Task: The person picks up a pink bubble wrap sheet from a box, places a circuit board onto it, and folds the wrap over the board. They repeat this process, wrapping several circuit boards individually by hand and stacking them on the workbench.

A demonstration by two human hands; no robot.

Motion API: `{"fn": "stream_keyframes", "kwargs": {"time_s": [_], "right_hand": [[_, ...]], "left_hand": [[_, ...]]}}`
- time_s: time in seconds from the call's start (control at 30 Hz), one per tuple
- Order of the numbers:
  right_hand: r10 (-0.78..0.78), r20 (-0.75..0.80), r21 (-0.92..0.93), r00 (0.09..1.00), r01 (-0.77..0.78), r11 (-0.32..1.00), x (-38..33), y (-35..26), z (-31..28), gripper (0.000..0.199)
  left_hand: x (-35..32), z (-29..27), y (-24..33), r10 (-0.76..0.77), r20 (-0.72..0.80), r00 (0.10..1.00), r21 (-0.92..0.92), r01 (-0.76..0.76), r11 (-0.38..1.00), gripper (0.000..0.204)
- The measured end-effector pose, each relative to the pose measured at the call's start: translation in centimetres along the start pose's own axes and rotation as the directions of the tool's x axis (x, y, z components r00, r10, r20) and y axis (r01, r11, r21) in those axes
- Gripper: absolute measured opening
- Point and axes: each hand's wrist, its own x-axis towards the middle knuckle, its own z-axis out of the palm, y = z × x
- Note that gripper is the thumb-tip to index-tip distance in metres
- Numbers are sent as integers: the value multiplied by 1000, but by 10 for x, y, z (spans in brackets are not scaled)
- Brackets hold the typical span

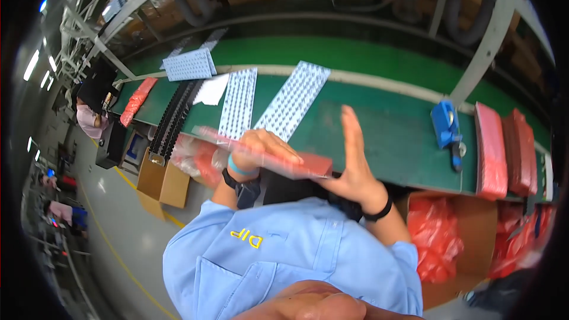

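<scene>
My left hand grips a long, flat package in reddish translucent plastic, its fingers bent over the top; a blue band and a black watch are on that wrist. The package is held above the front edge of the bench and is smeared by motion. At its right end my right hand is open, fingers stretched upward, thumb close to the package's end; whether it touches I cannot tell. Beyond the hands lie two pale blue-white panels with rows of small dots, a left panel and a right panel.
A green bench mat runs across. On it stand a blue tape dispenser, pink wrapped bundles, black slotted racks and a red wrapped pack. Cardboard boxes, a left box and a right box with red plastic bags, stand below.
</scene>
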Motion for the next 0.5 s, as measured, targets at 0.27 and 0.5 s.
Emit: {"fn": "stream_keyframes", "kwargs": {"time_s": [0.27, 0.5], "right_hand": [[-150, 53, 81, 987, 145, 986, -16, 50, 12, 20], [-103, 13, -2, 995, 103, 995, -18, 62, 9, 34]], "left_hand": [[32, 32, 52, -248, 351, 903, 643, -41, 765, 25], [27, 38, 43, -312, 327, 892, 735, -32, 678, 19]]}}
